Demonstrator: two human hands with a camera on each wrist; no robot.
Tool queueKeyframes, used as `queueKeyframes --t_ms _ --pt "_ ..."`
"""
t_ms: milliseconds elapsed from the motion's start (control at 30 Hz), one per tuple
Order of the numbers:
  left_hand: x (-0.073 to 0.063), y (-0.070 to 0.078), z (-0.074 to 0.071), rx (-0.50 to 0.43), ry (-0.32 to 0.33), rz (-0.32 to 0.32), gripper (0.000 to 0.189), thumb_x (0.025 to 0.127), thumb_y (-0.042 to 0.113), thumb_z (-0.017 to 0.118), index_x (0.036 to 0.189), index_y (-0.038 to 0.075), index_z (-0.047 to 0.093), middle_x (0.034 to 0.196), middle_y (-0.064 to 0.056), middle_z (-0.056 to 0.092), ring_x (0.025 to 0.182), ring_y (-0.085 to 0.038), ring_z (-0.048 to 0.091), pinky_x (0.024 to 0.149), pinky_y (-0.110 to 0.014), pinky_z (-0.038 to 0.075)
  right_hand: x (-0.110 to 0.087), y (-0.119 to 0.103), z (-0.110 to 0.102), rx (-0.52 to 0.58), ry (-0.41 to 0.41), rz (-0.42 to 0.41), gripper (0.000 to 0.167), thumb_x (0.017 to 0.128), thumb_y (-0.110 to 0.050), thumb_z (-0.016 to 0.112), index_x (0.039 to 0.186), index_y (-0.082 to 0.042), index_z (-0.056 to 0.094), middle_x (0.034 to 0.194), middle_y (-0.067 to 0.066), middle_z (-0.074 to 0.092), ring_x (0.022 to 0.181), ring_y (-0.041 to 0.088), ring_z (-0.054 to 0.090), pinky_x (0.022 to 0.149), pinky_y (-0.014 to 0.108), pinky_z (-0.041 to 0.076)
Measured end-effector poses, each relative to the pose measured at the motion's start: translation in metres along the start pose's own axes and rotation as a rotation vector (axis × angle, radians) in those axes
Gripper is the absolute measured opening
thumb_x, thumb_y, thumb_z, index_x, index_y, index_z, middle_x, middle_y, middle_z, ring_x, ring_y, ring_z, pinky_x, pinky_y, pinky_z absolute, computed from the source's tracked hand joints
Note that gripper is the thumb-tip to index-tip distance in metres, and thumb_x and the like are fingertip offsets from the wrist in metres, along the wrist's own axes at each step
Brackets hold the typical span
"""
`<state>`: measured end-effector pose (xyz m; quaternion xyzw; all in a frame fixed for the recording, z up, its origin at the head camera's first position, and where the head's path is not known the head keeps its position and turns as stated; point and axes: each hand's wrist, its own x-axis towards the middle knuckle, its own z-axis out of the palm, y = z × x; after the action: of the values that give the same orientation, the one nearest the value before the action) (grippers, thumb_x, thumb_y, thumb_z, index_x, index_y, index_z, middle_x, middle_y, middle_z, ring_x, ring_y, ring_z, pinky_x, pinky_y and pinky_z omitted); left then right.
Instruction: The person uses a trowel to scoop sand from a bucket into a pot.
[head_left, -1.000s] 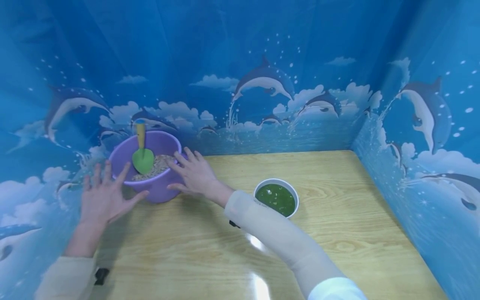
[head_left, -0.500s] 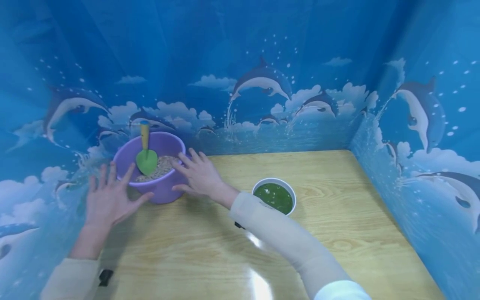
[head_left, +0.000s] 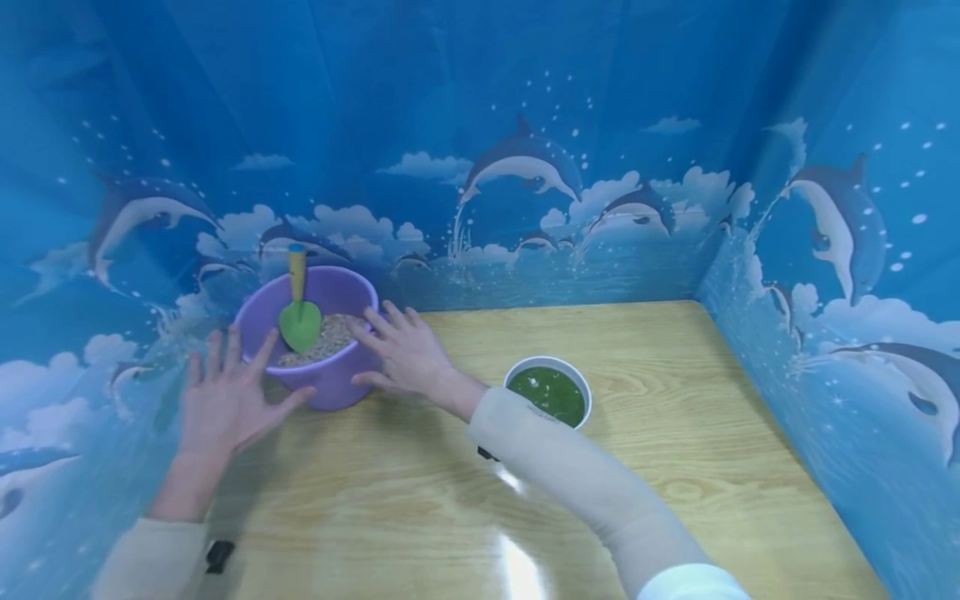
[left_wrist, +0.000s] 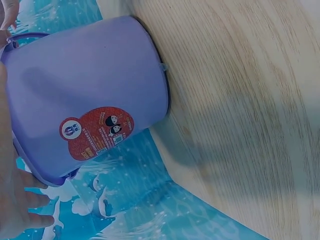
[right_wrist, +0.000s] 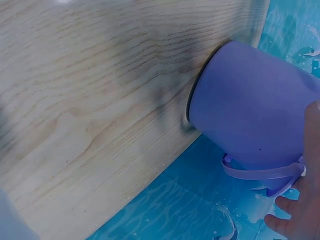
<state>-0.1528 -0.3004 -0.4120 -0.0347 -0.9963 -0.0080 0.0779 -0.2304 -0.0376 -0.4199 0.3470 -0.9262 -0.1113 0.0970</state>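
A purple bucket (head_left: 336,385) stands at the back left of the table, with a grainy tan material (head_left: 336,335) inside. A small trowel (head_left: 302,327) with a green blade and wooden handle leans in it, handle up. My left hand (head_left: 225,404) is at the bucket's left front, fingers spread and thumb across its front side. On the right side, my right hand (head_left: 411,357) lies along the rim with fingers spread. The left wrist view shows a red label (left_wrist: 100,132) on the bucket's wall. Its purple carry handle (right_wrist: 265,173) hangs down in the right wrist view.
A white bowl (head_left: 550,361) of green liquid (head_left: 551,398) with pale specks stands right of the bucket, partly behind my right sleeve (head_left: 570,467). Blue dolphin-print curtains (head_left: 360,108) close off the wood-grain table (head_left: 390,533) at the back and sides.
The bucket, with the trowel in it, has slid a little to the right along the table. Both hands have moved right with it, fingers still spread.
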Motion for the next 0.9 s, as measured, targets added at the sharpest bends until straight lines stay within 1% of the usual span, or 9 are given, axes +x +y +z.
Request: queueKeyframes --t_ms 133,367,533,667,733,900 --pt "-0.001 0.004 0.000 -0.001 0.008 0.006 0.112 0.087 0.089 0.050 0.168 0.017 0.022 0.169 -0.039 0.010 0.155 -0.064 0.014 0.125 -0.075 0.008 -0.005 0.002 0.001 0.009 0.007 0.002 0.094 0.096 -0.086 0.029 0.170 -0.031 0.013 0.176 0.003 0.026 0.162 0.031 0.031 0.129 0.050 0.034" --pt "-0.003 0.010 0.001 -0.001 0.035 0.013 0.112 0.086 0.089 0.053 0.168 0.016 0.026 0.168 -0.040 0.015 0.154 -0.065 0.018 0.125 -0.076 0.012 -0.010 0.004 0.001 0.017 0.001 0.005 0.095 0.096 -0.086 0.030 0.170 -0.030 0.011 0.177 0.003 0.025 0.162 0.031 0.029 0.129 0.050 0.032" --pt "-0.001 0.014 0.003 -0.020 0.040 0.025 0.112 0.086 0.087 0.055 0.167 0.015 0.027 0.168 -0.041 0.015 0.154 -0.065 0.016 0.123 -0.077 0.014 -0.016 0.009 0.000 0.056 -0.023 0.002 0.093 0.097 -0.085 0.032 0.170 -0.030 0.012 0.178 0.004 0.022 0.163 0.032 0.026 0.130 0.051 0.029" --pt "-0.001 0.018 0.003 -0.026 0.041 0.031 0.111 0.087 0.085 0.056 0.167 0.014 0.028 0.168 -0.041 0.015 0.154 -0.065 0.015 0.123 -0.077 0.016 -0.019 0.014 0.000 0.067 -0.030 0.003 0.092 0.098 -0.084 0.033 0.170 -0.031 0.015 0.177 0.003 0.023 0.164 0.031 0.026 0.131 0.051 0.029" --pt "-0.002 0.019 0.003 -0.032 0.050 0.032 0.111 0.087 0.084 0.058 0.167 0.013 0.028 0.168 -0.041 0.015 0.154 -0.065 0.015 0.123 -0.077 0.016 -0.020 0.015 0.000 0.065 -0.025 0.000 0.091 0.098 -0.084 0.032 0.170 -0.031 0.015 0.177 0.002 0.023 0.163 0.031 0.027 0.130 0.051 0.029" --pt "-0.004 0.022 0.005 -0.067 0.082 0.044 0.110 0.086 0.082 0.061 0.167 0.013 0.029 0.168 -0.041 0.014 0.154 -0.066 0.016 0.122 -0.078 0.016 -0.023 0.018 -0.002 0.105 -0.027 -0.006 0.091 0.098 -0.082 0.038 0.170 -0.031 0.014 0.177 0.003 0.024 0.163 0.033 0.027 0.130 0.054 0.028"
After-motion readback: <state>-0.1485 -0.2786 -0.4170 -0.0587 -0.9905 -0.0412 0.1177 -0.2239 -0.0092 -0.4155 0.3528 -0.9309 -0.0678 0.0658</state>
